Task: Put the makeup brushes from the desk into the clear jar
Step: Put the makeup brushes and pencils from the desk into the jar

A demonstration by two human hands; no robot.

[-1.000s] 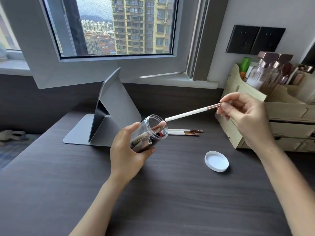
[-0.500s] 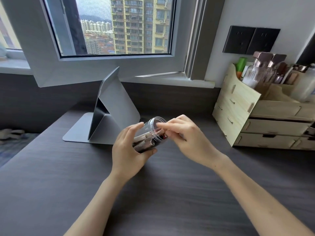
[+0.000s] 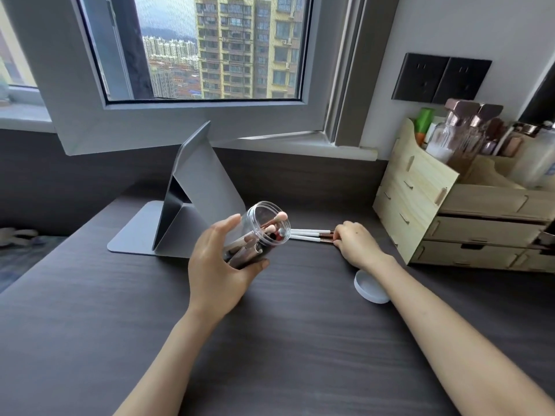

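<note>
My left hand [image 3: 216, 265] grips the clear jar [image 3: 265, 219] and holds it tilted above the dark desk [image 3: 270, 340], mouth facing up and right. Several makeup brushes stand inside it, with pink handle tips poking out at the mouth. Two white-handled makeup brushes [image 3: 306, 234] lie side by side on the desk just right of the jar. My right hand [image 3: 357, 244] rests on the desk with its fingers curled over their copper brush ends. The fingers hide the brush heads, and the grip itself does not show.
The jar's white lid [image 3: 368, 288] lies on the desk under my right wrist. A grey folding stand [image 3: 204, 187] sits behind the jar. A wooden drawer organizer [image 3: 420, 199] with bottles on top fills the right. An open window frame hangs above the back.
My right hand pushed the white brush into the jar, let it go, then moved right and down to the two brushes on the desk. My left hand kept the jar tilted.
</note>
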